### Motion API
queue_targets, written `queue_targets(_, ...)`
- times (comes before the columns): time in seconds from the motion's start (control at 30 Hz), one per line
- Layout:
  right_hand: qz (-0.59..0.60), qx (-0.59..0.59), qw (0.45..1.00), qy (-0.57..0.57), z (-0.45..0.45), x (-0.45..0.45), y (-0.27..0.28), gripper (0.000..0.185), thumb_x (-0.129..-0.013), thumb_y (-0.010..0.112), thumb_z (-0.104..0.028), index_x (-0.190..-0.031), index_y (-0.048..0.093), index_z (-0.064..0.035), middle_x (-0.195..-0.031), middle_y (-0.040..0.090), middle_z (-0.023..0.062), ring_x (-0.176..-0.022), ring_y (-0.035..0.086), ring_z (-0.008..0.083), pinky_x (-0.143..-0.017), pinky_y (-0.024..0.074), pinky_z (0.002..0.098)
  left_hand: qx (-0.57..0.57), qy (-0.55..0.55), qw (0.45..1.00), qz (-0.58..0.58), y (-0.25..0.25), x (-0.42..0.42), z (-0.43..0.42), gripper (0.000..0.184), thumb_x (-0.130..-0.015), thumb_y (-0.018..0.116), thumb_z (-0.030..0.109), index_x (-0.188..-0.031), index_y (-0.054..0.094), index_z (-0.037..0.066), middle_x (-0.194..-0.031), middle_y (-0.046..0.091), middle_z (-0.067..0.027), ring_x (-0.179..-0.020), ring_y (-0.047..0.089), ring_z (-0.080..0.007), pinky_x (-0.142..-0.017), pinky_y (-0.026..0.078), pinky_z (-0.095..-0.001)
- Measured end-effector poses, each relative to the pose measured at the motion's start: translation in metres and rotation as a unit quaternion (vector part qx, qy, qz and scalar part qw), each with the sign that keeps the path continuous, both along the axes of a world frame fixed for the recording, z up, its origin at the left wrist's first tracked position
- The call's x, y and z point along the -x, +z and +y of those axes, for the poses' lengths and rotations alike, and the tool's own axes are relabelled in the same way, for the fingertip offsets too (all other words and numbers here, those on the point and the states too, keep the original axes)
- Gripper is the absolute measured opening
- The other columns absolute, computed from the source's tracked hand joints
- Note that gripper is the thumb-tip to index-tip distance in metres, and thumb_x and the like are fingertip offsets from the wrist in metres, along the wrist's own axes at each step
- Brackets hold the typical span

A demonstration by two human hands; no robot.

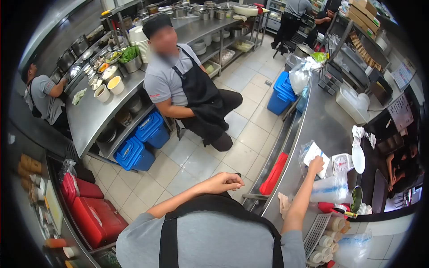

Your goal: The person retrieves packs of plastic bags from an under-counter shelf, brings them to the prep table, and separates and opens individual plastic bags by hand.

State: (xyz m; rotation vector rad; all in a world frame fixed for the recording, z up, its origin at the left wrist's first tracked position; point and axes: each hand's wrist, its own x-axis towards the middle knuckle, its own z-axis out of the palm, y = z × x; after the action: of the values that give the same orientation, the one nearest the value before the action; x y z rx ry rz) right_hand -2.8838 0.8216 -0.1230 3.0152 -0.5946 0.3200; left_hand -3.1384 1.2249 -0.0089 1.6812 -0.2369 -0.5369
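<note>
My right hand (316, 165) reaches over the steel counter at right, its fingers pinched on the edge of a white sheet (311, 153) with a blue mark. Clear plastic lies around the sheet. Just right of this hand stands a kitchen scale (342, 164) with a round dial, and beside it a white oval piece (358, 159). Clear plastic bags (330, 190) with blue print lie nearer to me. In front of my apron my left hand (225, 182) hangs in the air with curled fingers; its palm is hidden, and a small dark shape shows at the fingers.
A co-worker (196, 85) in a black apron faces me across the tiled aisle. Blue bins (134, 153) stand under the left table, another blue bin (281, 93) beside the right counter. Red boxes (99, 219) are at lower left. A red panel (273, 174) borders the counter.
</note>
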Motion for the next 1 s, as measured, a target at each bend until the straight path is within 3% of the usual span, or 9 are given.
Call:
queue_targets(0.07, -0.094, -0.018, 0.995, -0.012, -0.012, -0.013, -0.014, 0.017, -0.082, 0.050, -0.013, -0.078, 0.064, -0.0046, -0.088, 0.063, 0.0141, -0.085, 0.062, 0.0301, -0.070, 0.0502, 0.0465, 0.004, -0.039, 0.999, -0.020, -0.001, -0.005, -0.005, 0.024, -0.089, 0.055, 0.021, -0.107, 0.059, 0.005, -0.088, 0.061, -0.0025, -0.079, 0.057, -0.0091, -0.070, 0.046, -0.0241)
queue_targets(0.2, -0.260, -0.094, 0.960, -0.048, -0.076, -0.078, -0.085, 0.024, -0.078, 0.056, -0.024, -0.084, 0.061, -0.0007, -0.082, 0.062, 0.0187, -0.079, 0.061, 0.0348, -0.070, 0.0471, 0.0442, -0.023, -0.109, 0.993, -0.038, 0.007, -0.019, -0.023, 0.022, -0.088, 0.056, 0.019, -0.106, 0.060, 0.007, -0.087, 0.063, -0.0042, -0.077, 0.058, -0.0092, -0.068, 0.045, -0.0251)
queue_targets(0.33, -0.196, -0.240, 0.931, -0.191, -0.052, -0.072, 0.011, 0.014, -0.079, 0.052, -0.016, -0.092, 0.055, -0.0109, -0.090, 0.064, 0.0143, -0.090, 0.061, 0.0336, -0.075, 0.0464, 0.0468, -0.069, -0.256, 0.961, -0.078, 0.021, -0.065, -0.059, 0.025, -0.085, 0.058, 0.019, -0.106, 0.059, 0.005, -0.096, 0.062, -0.0093, -0.085, 0.060, -0.0176, -0.073, 0.047, -0.0314)
queue_targets(0.4, -0.199, -0.293, 0.915, -0.194, -0.043, -0.069, 0.044, 0.015, -0.081, 0.051, -0.012, -0.095, 0.056, -0.0119, -0.094, 0.064, 0.0116, -0.096, 0.060, 0.0300, -0.091, 0.0307, 0.0573, -0.086, -0.304, 0.921, -0.228, 0.003, -0.111, -0.092, 0.030, -0.084, 0.059, 0.020, -0.111, 0.056, 0.006, -0.111, 0.054, -0.0145, -0.099, 0.054, -0.0258, -0.083, 0.045, -0.0358)
queue_targets(0.5, -0.170, -0.259, 0.929, -0.203, -0.040, -0.073, 0.060, 0.020, -0.082, 0.050, -0.010, -0.102, 0.053, -0.0062, -0.096, 0.064, 0.0136, -0.103, 0.056, 0.0294, -0.095, 0.0256, 0.0602, -0.165, -0.274, 0.865, -0.386, -0.041, -0.190, -0.169, 0.046, -0.081, 0.062, 0.022, -0.123, 0.047, 0.008, -0.130, 0.040, -0.0179, -0.115, 0.042, -0.0366, -0.096, 0.037, -0.0399)
queue_targets(0.67, -0.147, -0.206, 0.947, -0.200, -0.040, -0.076, 0.095, 0.022, -0.082, 0.051, -0.010, -0.104, 0.050, -0.0055, -0.098, 0.063, 0.0126, -0.104, 0.055, 0.0292, -0.095, 0.0241, 0.0624, -0.331, -0.242, 0.804, -0.431, -0.091, -0.264, -0.275, 0.066, -0.079, 0.057, 0.044, -0.135, 0.033, 0.018, -0.143, 0.022, -0.0146, -0.126, 0.027, -0.0413, -0.096, 0.029, -0.0587)
queue_targets(0.83, -0.228, -0.128, 0.956, -0.135, -0.041, -0.076, 0.145, 0.018, -0.080, 0.055, -0.011, -0.098, 0.050, -0.0111, -0.097, 0.064, 0.0078, -0.099, 0.057, 0.0249, -0.095, 0.0211, 0.0651, -0.360, -0.258, 0.819, -0.366, -0.128, -0.262, -0.300, 0.065, -0.083, 0.047, 0.052, -0.138, 0.028, 0.022, -0.146, 0.015, -0.0129, -0.132, 0.014, -0.0402, -0.099, 0.012, -0.0654)
queue_targets(0.93, -0.257, -0.157, 0.953, -0.033, -0.018, -0.049, 0.184, 0.008, -0.080, 0.056, -0.011, -0.087, 0.054, -0.0098, -0.081, 0.065, 0.0084, -0.081, 0.062, 0.0287, -0.087, 0.0384, 0.0492, -0.351, -0.345, 0.828, -0.269, -0.091, -0.273, -0.287, 0.072, -0.083, 0.048, 0.053, -0.139, 0.023, 0.016, -0.145, 0.016, -0.0160, -0.131, 0.017, -0.0404, -0.101, 0.013, -0.0620)
queue_targets(1.0, -0.254, -0.212, 0.942, 0.052, -0.010, -0.032, 0.196, 0.006, -0.080, 0.056, -0.010, -0.085, 0.056, -0.0070, -0.072, 0.063, 0.0109, -0.072, 0.062, 0.0297, -0.076, 0.0442, 0.0404, -0.122, -0.272, 0.917, -0.264, -0.128, -0.304, -0.269, 0.083, -0.078, 0.057, 0.052, -0.138, 0.024, 0.005, -0.142, 0.022, -0.0196, -0.129, 0.023, -0.0393, -0.104, 0.018, -0.0517)
